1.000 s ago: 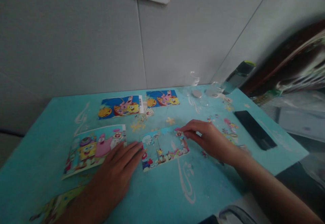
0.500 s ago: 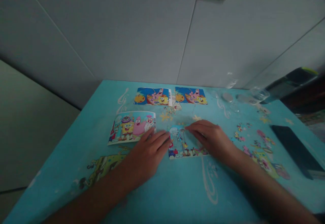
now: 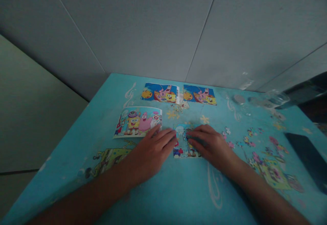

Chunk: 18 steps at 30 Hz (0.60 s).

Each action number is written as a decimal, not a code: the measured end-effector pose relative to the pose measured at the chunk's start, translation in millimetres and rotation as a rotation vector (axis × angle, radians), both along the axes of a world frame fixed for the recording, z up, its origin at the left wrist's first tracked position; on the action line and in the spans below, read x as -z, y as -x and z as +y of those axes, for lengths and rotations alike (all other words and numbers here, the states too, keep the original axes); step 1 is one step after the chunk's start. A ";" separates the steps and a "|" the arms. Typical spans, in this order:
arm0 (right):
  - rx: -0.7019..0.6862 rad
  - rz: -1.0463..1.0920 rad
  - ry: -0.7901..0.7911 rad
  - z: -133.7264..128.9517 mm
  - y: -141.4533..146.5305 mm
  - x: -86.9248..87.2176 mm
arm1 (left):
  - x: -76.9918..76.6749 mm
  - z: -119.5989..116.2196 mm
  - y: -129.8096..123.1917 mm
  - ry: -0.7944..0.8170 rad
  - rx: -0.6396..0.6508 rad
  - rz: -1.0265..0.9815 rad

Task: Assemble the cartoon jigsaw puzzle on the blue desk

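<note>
A partly assembled cartoon puzzle [image 3: 181,150] lies flat on the blue patterned table [image 3: 184,194]. At its left edge rests my left hand [image 3: 155,146], its fingers spread a little and holding nothing. My right hand [image 3: 211,143] is over the right part of the puzzle, fingertips bent down close together on it; whatever is under them is too small to make out. To the left, partly behind my left fingers, lies a picture card with cartoon figures [image 3: 138,122].
Two blue picture cards [image 3: 160,93] [image 3: 199,95] lie near the wall. Loose puzzle pieces [image 3: 247,140] are scattered at the right, beside a dark flat object [image 3: 306,158]. Clear plastic containers [image 3: 276,99] and a round lid [image 3: 239,99] stand at the back right.
The camera view has shifted, so the table sits differently in it. My right hand has moved slightly left and down over the puzzle. My left hand stays at the puzzle's left edge.
</note>
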State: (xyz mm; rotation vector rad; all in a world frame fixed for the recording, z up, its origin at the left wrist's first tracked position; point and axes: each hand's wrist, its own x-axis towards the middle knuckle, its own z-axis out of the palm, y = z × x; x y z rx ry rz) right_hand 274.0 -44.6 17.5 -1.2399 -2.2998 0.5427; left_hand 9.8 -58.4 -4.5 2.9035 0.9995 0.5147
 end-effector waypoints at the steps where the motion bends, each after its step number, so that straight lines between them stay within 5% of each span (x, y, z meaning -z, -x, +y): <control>1: -0.002 -0.007 0.003 0.0 0.9 0.4 | 0.5 -0.1 0.0 0.004 0.001 0.003; 18: -0.015 -0.062 -0.115 -7.4 17.1 7.2 | 0.1 0.6 -2.0 0.001 -0.005 0.005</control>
